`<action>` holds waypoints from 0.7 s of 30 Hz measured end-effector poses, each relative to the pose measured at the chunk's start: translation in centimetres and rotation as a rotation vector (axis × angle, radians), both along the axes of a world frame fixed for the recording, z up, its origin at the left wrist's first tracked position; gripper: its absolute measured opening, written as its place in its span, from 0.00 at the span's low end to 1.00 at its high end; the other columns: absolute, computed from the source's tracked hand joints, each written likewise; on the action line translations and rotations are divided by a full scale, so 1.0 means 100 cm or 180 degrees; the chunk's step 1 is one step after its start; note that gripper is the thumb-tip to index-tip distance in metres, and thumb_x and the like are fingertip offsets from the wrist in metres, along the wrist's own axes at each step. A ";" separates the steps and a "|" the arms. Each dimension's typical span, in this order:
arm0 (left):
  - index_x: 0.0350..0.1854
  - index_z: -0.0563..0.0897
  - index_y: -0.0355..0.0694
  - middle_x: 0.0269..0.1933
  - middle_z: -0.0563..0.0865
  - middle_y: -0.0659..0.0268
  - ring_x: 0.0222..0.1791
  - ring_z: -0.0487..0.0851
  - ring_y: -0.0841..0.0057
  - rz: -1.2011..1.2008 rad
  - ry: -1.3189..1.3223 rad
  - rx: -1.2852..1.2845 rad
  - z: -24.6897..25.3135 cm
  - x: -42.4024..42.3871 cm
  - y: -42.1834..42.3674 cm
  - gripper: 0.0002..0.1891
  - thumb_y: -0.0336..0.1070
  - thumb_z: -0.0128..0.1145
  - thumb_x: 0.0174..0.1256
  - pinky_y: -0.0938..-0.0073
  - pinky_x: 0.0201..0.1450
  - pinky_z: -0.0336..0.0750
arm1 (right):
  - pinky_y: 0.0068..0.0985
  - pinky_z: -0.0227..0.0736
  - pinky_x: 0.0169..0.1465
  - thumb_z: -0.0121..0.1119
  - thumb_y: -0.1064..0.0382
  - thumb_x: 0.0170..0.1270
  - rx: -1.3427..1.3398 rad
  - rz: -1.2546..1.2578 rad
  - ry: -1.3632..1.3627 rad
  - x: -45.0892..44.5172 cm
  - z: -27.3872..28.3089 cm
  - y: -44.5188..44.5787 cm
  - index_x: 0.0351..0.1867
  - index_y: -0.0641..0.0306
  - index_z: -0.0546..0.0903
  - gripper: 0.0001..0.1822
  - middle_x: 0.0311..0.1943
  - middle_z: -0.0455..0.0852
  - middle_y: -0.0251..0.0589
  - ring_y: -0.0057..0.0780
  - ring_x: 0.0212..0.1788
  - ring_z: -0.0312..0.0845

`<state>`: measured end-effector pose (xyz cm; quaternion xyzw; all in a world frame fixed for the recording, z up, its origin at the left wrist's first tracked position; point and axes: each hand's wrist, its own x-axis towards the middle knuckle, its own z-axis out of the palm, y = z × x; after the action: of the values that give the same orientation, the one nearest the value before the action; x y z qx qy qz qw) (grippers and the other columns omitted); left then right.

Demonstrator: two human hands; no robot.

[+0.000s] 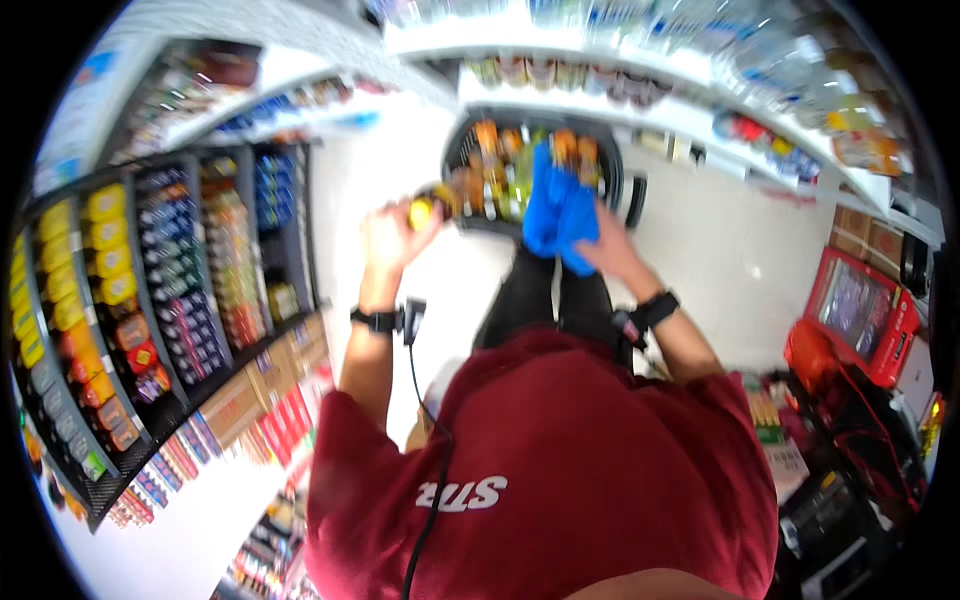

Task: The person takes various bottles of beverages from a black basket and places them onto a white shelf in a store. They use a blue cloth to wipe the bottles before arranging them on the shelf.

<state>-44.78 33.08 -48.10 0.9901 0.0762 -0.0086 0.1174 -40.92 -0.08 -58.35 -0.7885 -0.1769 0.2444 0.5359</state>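
A drink bottle with a yellow cap is in my left hand, tilted beside the left rim of a black basket. My right hand grips a blue cloth, which hangs over the front part of the basket and hides some of what lies inside. The black basket stands on the floor and holds several bottles with orange, amber and yellow-green contents. Motion blur hides their labels.
A black shelf rack with canned drinks and packs runs along the left. White shelves with bottles and jars curve across the top and right. Cardboard boxes sit under the left rack. A red box and bags lie at the right.
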 end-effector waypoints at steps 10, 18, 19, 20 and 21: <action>0.17 0.80 0.36 0.17 0.78 0.52 0.19 0.80 0.55 -0.0789 -0.1273 -0.0847 0.220 0.028 -0.066 0.16 0.45 0.64 0.48 0.64 0.23 0.73 | 0.41 0.62 0.66 0.73 0.59 0.42 0.1263 0.0067 -0.2600 0.021 0.253 0.058 0.70 0.58 0.61 0.49 0.63 0.68 0.56 0.52 0.64 0.65; 0.23 0.84 0.35 0.18 0.83 0.63 0.18 0.81 0.79 -0.1433 -0.0832 -0.1705 0.328 0.070 -0.117 0.17 0.46 0.60 0.60 0.77 0.24 0.74 | 0.37 0.71 0.58 0.77 0.58 0.39 0.1120 -0.0818 -0.2369 0.029 0.264 0.003 0.63 0.67 0.67 0.46 0.53 0.78 0.55 0.50 0.54 0.77; 0.23 0.83 0.35 0.19 0.83 0.68 0.20 0.80 0.85 -0.1623 -0.0804 -0.1883 0.343 0.075 -0.121 0.16 0.43 0.59 0.63 0.81 0.24 0.73 | 0.35 0.72 0.57 0.76 0.60 0.41 0.1320 -0.0916 -0.2138 0.037 0.240 -0.007 0.60 0.67 0.69 0.42 0.52 0.79 0.53 0.43 0.53 0.79; 0.23 0.83 0.35 0.19 0.83 0.68 0.20 0.80 0.85 -0.1737 -0.0793 -0.1913 0.351 0.081 -0.122 0.16 0.43 0.58 0.64 0.83 0.23 0.72 | 0.33 0.72 0.57 0.76 0.61 0.43 0.1448 -0.0875 -0.1921 0.044 0.225 -0.018 0.59 0.67 0.69 0.40 0.52 0.80 0.50 0.39 0.53 0.78; 0.23 0.83 0.36 0.19 0.82 0.68 0.20 0.80 0.85 -0.1818 -0.0786 -0.1926 0.357 0.084 -0.120 0.16 0.42 0.58 0.64 0.84 0.23 0.71 | 0.32 0.71 0.57 0.75 0.62 0.44 0.1597 -0.0810 -0.1690 0.044 0.214 -0.022 0.58 0.67 0.70 0.38 0.52 0.80 0.48 0.35 0.53 0.78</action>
<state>-36.42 21.04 -12.40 0.8860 -0.2214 0.0558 0.4035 -36.57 -2.29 -36.97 -0.6844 -0.2645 -0.0876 0.6738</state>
